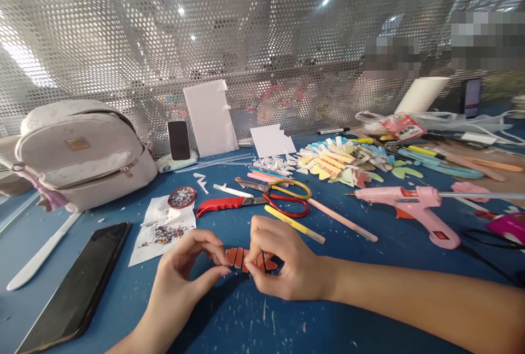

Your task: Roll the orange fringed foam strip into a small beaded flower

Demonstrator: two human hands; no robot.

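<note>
Between my hands is a small orange-brown fish figure (238, 257), cut into segments with pale gaps. My left hand (186, 266) pinches its head end between thumb and fingertips. Curled over its middle and tail part, my right hand (287, 263) grips it with thumb and forefinger, hiding some segments. Just beyond my hands lie scissors (289, 205) with red and yellow handles, a red-handled cutter (221, 206) and a yellow marker (294, 224). To the left, a white paper sheet (141, 239) carries tiny dark bits and a round red-rimmed dish (181, 197) of similar bits.
A black phone (77, 288) and white plastic knife (43, 253) lie at left, before a pale backpack (82, 151). Cut paper scraps (336, 160) are heaped beyond the scissors. At right rests a pink glue gun (410, 206) with a trailing cord. A perforated metal screen (246, 42) stands behind.
</note>
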